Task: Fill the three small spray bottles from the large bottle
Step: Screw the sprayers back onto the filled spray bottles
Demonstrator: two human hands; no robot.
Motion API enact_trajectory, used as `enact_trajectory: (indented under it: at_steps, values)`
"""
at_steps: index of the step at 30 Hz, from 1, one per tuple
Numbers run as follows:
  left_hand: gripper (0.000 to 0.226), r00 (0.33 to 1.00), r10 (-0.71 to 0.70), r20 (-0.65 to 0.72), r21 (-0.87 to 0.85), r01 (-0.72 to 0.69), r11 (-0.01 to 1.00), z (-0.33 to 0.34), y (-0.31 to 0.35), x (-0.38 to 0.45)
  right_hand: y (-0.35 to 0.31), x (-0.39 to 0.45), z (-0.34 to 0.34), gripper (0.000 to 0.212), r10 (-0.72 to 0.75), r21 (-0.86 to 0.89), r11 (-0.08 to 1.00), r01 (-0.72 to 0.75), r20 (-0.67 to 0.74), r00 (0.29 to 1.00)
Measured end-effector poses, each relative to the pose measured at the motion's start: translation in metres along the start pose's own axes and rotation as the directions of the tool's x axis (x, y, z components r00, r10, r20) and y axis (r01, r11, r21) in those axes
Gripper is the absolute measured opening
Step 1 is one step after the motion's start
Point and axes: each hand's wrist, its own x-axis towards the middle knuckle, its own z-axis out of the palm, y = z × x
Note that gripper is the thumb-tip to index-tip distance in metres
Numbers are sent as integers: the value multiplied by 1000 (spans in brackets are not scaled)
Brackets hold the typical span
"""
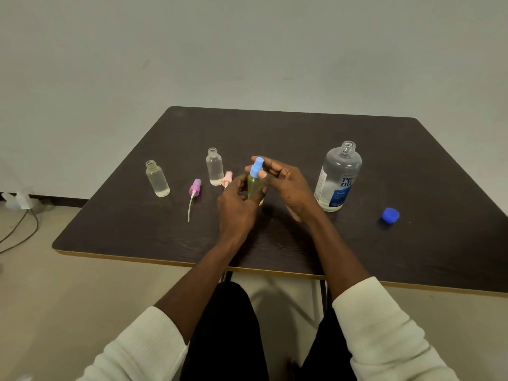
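left hand (236,204) grip: we hold yellow bottle (255,187) mid-worktop (275,133) | right hand (283,180) grip: fingers pinch its blue sprayer (257,166) | two small bottles (157,178) uncapped, left | large bottle (338,178) open, right

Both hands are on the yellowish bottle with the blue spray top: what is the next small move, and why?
Probably twist the blue spray top with the right hand while the left hand holds the yellowish bottle. The other two small bottles already stand open, their pink and purple tops lying beside them.
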Motion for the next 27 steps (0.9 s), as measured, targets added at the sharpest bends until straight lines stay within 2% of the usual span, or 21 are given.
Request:
enact_trajectory:
  at_steps: [3, 9, 14, 17, 23, 27]
  values:
    - [32, 1000, 9, 17, -3, -9, 1000, -2, 1, 1, -2, 4, -1, 31, 33, -41, 999, -32, 30, 999]
    - [28, 999, 5, 52, 19, -6, 1000, -2, -1, 3, -10, 8, 0, 18, -14, -171, 985, 6, -46, 999]
    - [21, 994, 33, 102, 43, -37, 998, -5, -2, 1, -12, 1, 2, 39, 4, -263, 965, -7, -13, 1000]
    - [22, 994, 6, 106, 27, -9, 1000, -4, -3, 2, -17, 0, 4, 28, -7, -359, 933, -9, -43, 999]
    - [30, 993, -43, 109, 34, 39, 999, -3, -7, 1, -13, -2, 10, 21, -64, -398, 917, 12, -117, 991]
    - [26, 993, -46, 111, 40, 41, 998, -2, -6, 3, -17, 0, 11, 33, 3, -375, 926, -37, -93, 996]
